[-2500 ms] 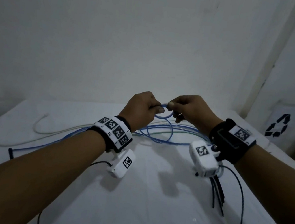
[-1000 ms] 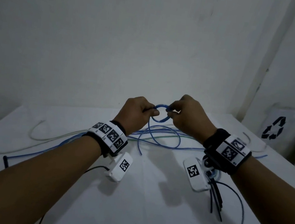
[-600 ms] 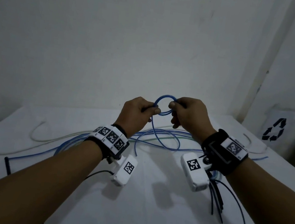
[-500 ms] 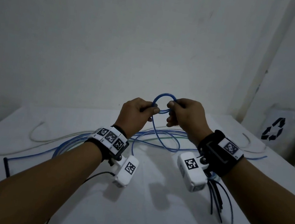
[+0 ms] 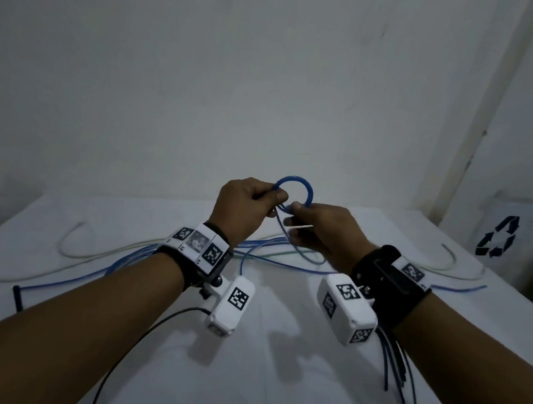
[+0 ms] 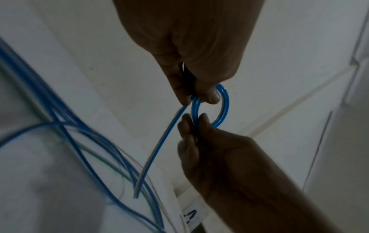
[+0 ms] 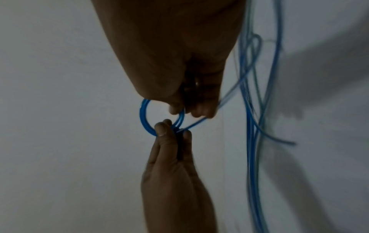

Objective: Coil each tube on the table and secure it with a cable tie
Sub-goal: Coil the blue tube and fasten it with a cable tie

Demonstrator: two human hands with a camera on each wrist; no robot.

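Note:
A blue tube is wound into a small ring-shaped coil [image 5: 309, 194] held in the air above the white table [image 5: 266, 390]. My left hand [image 5: 276, 198] pinches the coil's left side between thumb and fingers. My right hand [image 5: 295, 207] pinches its lower edge; a thin white strip [image 5: 299, 227] pokes out between its fingers. In the left wrist view the coil [image 6: 225, 107] sits between both hands, and the tube's loose tail [image 6: 159, 141] hangs toward the table. The right wrist view shows the same coil [image 7: 142, 115] with both hands on it.
Several loose blue tubes [image 5: 133, 262] and whitish tubes [image 5: 71, 243] trail across the table behind my wrists. A bundle of black cable ties [image 5: 396, 364] lies near the right front edge. A bin with a recycling mark [image 5: 499, 238] stands at the right, and a wall is close behind.
The blue loop between my hands has been lifted higher off the table and wound into a tighter ring. My right hand has shifted from the ring's side to its lower edge.

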